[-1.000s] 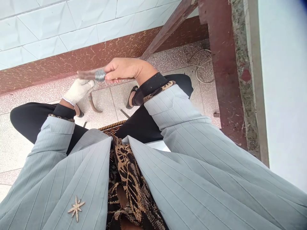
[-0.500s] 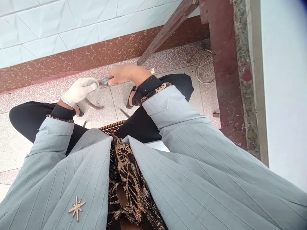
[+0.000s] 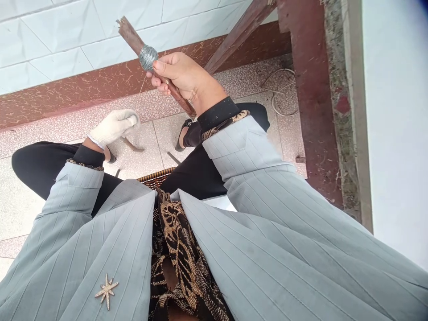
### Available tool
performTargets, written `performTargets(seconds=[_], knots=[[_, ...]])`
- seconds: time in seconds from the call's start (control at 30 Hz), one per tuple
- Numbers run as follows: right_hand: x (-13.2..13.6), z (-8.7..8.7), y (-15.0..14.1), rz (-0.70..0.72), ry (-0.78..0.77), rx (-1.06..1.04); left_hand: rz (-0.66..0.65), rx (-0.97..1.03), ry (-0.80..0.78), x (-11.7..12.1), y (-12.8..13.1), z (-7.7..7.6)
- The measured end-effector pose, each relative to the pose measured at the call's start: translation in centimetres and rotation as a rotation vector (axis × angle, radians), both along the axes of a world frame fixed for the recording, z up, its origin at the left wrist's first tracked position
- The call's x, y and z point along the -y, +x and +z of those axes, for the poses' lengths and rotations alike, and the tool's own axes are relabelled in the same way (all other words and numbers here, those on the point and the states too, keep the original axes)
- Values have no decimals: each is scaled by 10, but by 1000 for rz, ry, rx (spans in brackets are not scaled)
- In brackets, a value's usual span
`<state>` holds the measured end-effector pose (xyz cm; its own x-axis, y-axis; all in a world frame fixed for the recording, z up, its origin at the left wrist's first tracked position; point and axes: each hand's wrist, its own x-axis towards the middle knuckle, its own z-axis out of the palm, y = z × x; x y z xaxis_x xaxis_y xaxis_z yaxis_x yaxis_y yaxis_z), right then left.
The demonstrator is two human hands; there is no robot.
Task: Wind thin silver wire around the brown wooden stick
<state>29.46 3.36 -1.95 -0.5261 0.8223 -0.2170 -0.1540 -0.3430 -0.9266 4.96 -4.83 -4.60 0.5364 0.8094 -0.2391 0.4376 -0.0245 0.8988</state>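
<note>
My bare right hand (image 3: 182, 78) is closed around a rough brown wooden stick (image 3: 130, 34), which slants from upper left to lower right. A thick winding of silvery wire (image 3: 148, 57) sits around this stick, just beyond my thumb. From the winding a thin strand (image 3: 143, 85) runs down toward my left hand (image 3: 113, 127), which wears a white knitted glove and is closed. A curved brown rod (image 3: 133, 145) sticks out below the glove; its upper part is hidden by the hand.
A tiled wall (image 3: 113, 51) with a red-brown base runs across in front. A slanted wooden brace (image 3: 239, 35) and a dark red post (image 3: 310, 89) stand at the right. A pale cable (image 3: 276, 104) lies looped on the floor. Between my legs shows a woven seat edge (image 3: 157, 175).
My right hand has swung the wire-wound stick up and tilted it, away from the left glove. The curved rod below my left hand has turned; that hand stays nearly in place.
</note>
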Motion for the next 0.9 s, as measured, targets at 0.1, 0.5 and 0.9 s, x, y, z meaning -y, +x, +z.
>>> performTargets(seconds=[0.1,0.5,0.9], knots=[[0,-3,-7,-74,33,199,-25,-81,6,2,4,4],[9,-10,-15,460,547,1131,16,-102,111,-1,-5,10],[27,-4,-23,1108,381,712,105,-117,104,-5,-12,-1]])
